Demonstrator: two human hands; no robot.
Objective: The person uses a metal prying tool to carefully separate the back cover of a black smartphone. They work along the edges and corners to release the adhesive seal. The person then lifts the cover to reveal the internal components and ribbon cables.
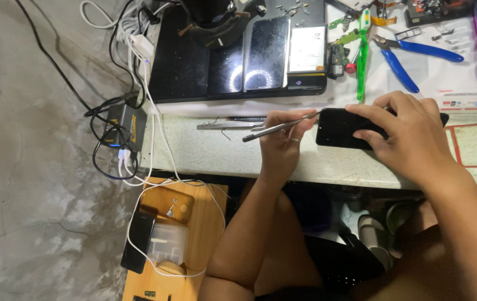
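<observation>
My left hand (283, 139) grips a pair of metal tweezers (274, 130) with its tip touching the left edge of a black phone (338, 129). The phone lies flat on the pale worktable (205, 150) near its front edge. My right hand (402, 131) lies over the phone's right part, fingers spread on top and pressing it down; most of that end is hidden under the hand.
Behind the hands a black mat (182, 61) carries a phone screen (266, 53), a white battery (307, 49) and a microscope base. Blue-handled pliers (402, 58), a green tool (362, 61) and small parts lie at back right. A power strip (127, 125) with cables hangs at left; a wooden stool (185, 234) stands below.
</observation>
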